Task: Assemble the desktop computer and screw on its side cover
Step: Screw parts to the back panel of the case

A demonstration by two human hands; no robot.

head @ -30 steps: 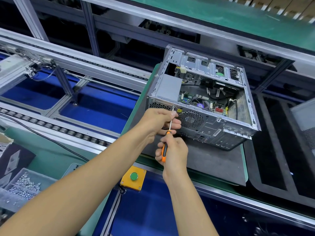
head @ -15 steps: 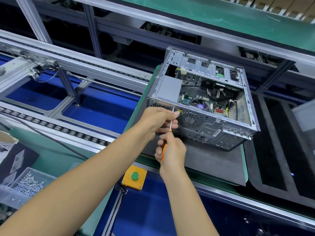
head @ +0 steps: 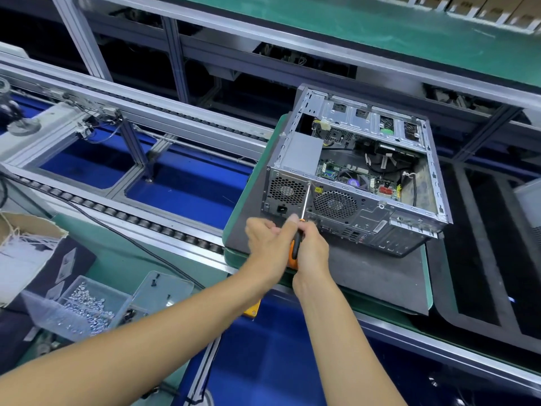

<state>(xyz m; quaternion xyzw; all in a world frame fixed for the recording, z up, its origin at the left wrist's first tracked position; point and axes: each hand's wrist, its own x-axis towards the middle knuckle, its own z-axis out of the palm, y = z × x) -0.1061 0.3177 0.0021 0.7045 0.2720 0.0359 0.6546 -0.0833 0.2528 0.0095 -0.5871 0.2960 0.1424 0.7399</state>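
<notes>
Far left: torn carton (head: 26,250), then a clear bin of screws (head: 85,306) on the table (head: 123,259), within easy reach of the left hand, presumably the fastener stock for this job.

Left hand (head: 268,244): fingers curled in against the screwdriver (head: 301,218) near where shank meets handle, thumb up along it. Looks like it's steadying the tool, not driving it.

Right hand (head: 310,253): fingers clamped round the orange-black handle from below. This one supplies the turning and push, I'd say.

Shank runs up and slightly right; tip sits at the top edge of the rear panel, between the PSU grille (head: 285,194) and the fan grille (head: 335,204). Can't see the screw itself, too small.

Case (head: 351,183) lies on its side on a dark mat (head: 380,276) atop a green pallet (head: 429,284), rear panel facing the person, open side up. That puts the rear screws at hand height and leaves the board (head: 360,180) accessible.

Side cover isn't on, and I can't spot it. Judgement: rear-panel fastening, likely the PSU; cover step not yet started.

Right: black foam tray (head: 474,244), part of another unit (head: 528,200) at frame edge.
</notes>
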